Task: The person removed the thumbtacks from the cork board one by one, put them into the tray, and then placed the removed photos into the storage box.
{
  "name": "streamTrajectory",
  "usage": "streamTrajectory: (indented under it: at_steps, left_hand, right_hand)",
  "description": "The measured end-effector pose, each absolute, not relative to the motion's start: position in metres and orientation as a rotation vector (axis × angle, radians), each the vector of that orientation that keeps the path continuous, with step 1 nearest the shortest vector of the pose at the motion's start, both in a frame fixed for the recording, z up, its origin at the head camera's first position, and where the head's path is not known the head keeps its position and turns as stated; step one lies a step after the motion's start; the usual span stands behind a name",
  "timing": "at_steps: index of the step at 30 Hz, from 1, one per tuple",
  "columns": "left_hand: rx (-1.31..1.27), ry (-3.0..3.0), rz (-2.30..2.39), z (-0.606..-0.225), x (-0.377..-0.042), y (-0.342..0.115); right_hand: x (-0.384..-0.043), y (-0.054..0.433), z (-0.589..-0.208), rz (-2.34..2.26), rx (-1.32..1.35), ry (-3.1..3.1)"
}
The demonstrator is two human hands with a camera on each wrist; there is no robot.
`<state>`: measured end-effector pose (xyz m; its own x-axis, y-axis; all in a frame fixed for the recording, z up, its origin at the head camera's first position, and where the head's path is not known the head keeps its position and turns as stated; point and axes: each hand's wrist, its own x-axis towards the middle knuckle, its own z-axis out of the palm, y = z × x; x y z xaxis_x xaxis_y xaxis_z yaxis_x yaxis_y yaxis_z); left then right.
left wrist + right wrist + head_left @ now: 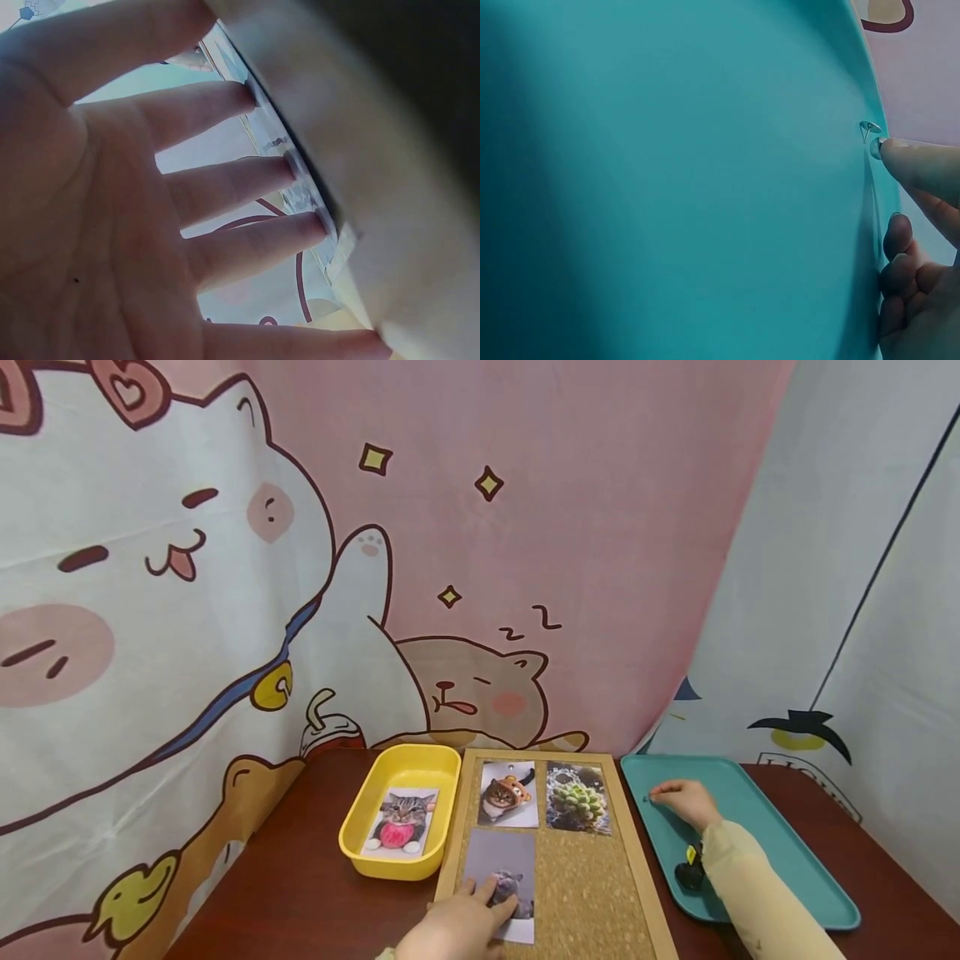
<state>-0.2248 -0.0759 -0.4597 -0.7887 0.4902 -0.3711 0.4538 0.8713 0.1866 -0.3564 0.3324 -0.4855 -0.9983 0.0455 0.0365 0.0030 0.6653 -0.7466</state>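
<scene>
My left hand [457, 927] rests spread on a photo of a grey cat [517, 852], which lies on the cork board [585, 893]. In the left wrist view, the straight fingers [232, 180] touch the photo's surface. Over the left part of the teal tray [780, 843], my right hand [688, 802] has thumb and index finger together at a small silver thumbtack [876, 148], apparently pinching it. Another thumbtack [868, 128] lies on the tray just beyond the fingertips. The other right fingers are curled.
A yellow bin [360, 852] left of the board holds a photo of a cat with a red heart [405, 814]. Two photos, a cat in a costume [508, 797] and a succulent [577, 797], lie on the board's upper part. A small black object [688, 875] is in the tray.
</scene>
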Motion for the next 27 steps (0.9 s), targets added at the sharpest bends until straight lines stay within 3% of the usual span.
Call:
streamTrajectory:
  at_steps: [11,27]
  left_hand:
    - [0.684,2.64,0.088,-0.439,-0.212,-0.071]
    - [0.656,2.613,0.095,-0.447,-0.219,-0.073]
  right_hand:
    - [-0.354,0.336,-0.486,1.232,-0.023,-2.83]
    - [-0.343,0.314,-0.466,1.417,0.002,-2.753]
